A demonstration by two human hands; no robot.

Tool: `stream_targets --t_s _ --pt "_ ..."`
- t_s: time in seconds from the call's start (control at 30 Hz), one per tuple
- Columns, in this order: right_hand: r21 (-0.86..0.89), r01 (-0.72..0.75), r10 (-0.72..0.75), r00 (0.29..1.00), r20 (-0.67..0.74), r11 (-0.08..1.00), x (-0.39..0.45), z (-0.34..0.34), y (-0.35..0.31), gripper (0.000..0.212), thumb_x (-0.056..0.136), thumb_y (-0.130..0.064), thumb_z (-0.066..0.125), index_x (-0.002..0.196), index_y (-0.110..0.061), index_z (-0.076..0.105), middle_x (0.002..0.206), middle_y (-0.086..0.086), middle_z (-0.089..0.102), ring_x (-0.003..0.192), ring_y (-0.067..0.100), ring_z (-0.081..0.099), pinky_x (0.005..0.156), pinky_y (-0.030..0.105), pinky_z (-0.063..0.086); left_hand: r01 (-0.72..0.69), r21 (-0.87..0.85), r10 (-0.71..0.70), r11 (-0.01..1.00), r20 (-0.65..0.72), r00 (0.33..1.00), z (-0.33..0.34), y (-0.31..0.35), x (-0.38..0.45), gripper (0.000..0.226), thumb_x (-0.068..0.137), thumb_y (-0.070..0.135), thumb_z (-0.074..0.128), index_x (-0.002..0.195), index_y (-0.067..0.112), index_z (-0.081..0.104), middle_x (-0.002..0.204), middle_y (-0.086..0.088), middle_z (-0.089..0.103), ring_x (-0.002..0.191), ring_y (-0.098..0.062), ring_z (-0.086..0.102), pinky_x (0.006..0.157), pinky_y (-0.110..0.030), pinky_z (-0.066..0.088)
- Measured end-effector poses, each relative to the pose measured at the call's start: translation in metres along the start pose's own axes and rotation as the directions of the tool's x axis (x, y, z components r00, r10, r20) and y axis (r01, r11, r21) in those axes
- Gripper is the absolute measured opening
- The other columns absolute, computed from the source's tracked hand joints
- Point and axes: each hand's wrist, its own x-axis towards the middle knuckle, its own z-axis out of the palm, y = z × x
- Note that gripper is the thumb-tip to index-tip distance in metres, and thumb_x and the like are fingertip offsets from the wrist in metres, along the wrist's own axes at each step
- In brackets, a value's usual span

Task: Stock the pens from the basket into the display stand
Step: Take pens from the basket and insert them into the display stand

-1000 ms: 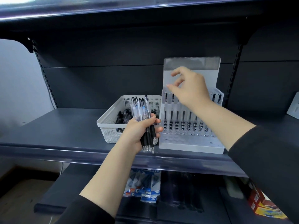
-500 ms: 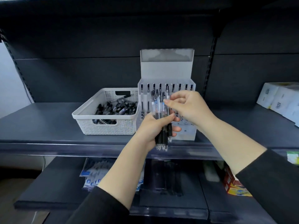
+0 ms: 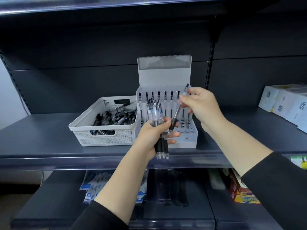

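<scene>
A white woven basket (image 3: 86, 128) holding many black-and-clear pens (image 3: 116, 117) stands on the dark shelf. To its right is the clear display stand (image 3: 164, 75), with a row of pens upright in its back slots. My left hand (image 3: 154, 135) grips a bundle of pens (image 3: 155, 112) upright in front of the stand. My right hand (image 3: 201, 105) pinches a single pen (image 3: 177, 112) near its top, tilted, its tip down by my left fingers.
White boxes (image 3: 285, 105) sit at the right end of the same shelf (image 3: 41, 130). The shelf above overhangs. On the lower shelf lie packaged items (image 3: 89, 191) and colourful boxes (image 3: 240, 191).
My right hand came from the stand to the bundle and has drawn one pen out of it, lifting it to the right. The view has shifted right.
</scene>
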Motion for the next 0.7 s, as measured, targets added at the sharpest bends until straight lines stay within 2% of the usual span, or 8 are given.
stream_targets --t_s 0.1,0.23,0.3,0.37,0.43,0.57,0.7 --pt "0.091 0.044 -0.027 0.985 -0.172 0.995 0.01 -0.013 -0.006 0.011 0.086 -0.008 0.063 0.095 -0.015 0.06 0.078 0.001 0.07 0.065 0.006 0.065 0.058 0.017 0.048 0.004 -0.041 -0.006 0.999 -0.05 0.999 -0.005 0.002 0.004 0.003 0.09 0.007 0.06 0.092 0.009 0.058 0.088 -0.009 0.072 0.06 -0.02 0.068 0.052 -0.028 0.056" --pt "-0.058 0.127 -0.138 0.95 -0.28 0.99 0.02 -0.031 -0.002 0.013 0.084 -0.01 0.065 0.091 -0.019 0.057 0.077 0.002 0.071 0.072 0.012 0.067 0.072 0.025 0.052 0.006 -0.07 -0.013 0.998 -0.095 0.995 -0.009 0.001 0.008 0.005 0.092 0.006 0.058 0.093 0.009 0.055 0.083 -0.007 0.073 0.059 -0.019 0.068 0.051 -0.028 0.057" --pt "-0.189 0.154 -0.2 0.947 -0.252 0.97 0.02 -0.033 0.002 0.013 0.085 -0.013 0.066 0.095 -0.015 0.059 0.078 0.003 0.071 0.073 0.013 0.066 0.072 0.022 0.05 0.014 -0.088 -0.024 0.996 -0.111 0.994 -0.009 -0.002 0.009 0.004 0.092 0.006 0.057 0.093 0.009 0.055 0.08 -0.006 0.073 0.058 -0.018 0.068 0.051 -0.028 0.057" --pt "-0.293 0.179 -0.248 0.944 -0.218 0.939 0.02 -0.032 0.007 0.017 0.086 -0.013 0.066 0.101 -0.012 0.059 0.075 -0.002 0.068 0.066 0.005 0.062 0.066 0.011 0.046 0.023 -0.097 -0.035 0.995 -0.115 0.993 -0.009 -0.004 0.011 0.003 0.092 0.007 0.057 0.092 0.01 0.055 0.078 -0.005 0.073 0.057 -0.017 0.068 0.052 -0.028 0.057" --pt "-0.34 0.202 -0.278 0.941 -0.193 0.918 0.018 -0.03 0.01 0.018 0.086 -0.013 0.067 0.102 -0.013 0.059 0.071 -0.009 0.063 0.064 0.0 0.059 0.064 0.009 0.045 0.029 -0.1 -0.04 0.995 -0.115 0.993 -0.009 -0.007 0.012 0.003 0.092 0.008 0.057 0.092 0.01 0.055 0.078 -0.005 0.073 0.057 -0.017 0.068 0.052 -0.028 0.057" --pt "-0.412 0.208 -0.29 0.946 -0.147 0.887 0.017 -0.028 0.017 0.021 0.086 -0.015 0.067 0.106 -0.01 0.059 0.073 -0.007 0.063 0.068 0.01 0.061 0.074 0.022 0.049 0.028 -0.1 -0.04 0.995 -0.119 0.992 -0.01 -0.009 0.013 0.004 0.093 0.008 0.056 0.09 0.011 0.055 0.077 -0.004 0.073 0.058 -0.017 0.068 0.052 -0.027 0.057" --pt "-0.453 0.195 -0.273 0.955 -0.114 0.87 0.017 -0.027 0.022 0.02 0.087 -0.015 0.066 0.105 -0.01 0.059 0.08 0.001 0.068 0.072 0.013 0.062 0.079 0.026 0.049 0.016 -0.095 -0.028 0.995 -0.124 0.992 -0.01 -0.009 0.014 0.007 0.093 0.007 0.056 0.087 0.011 0.055 0.076 -0.004 0.073 0.058 -0.016 0.069 0.051 -0.027 0.056"
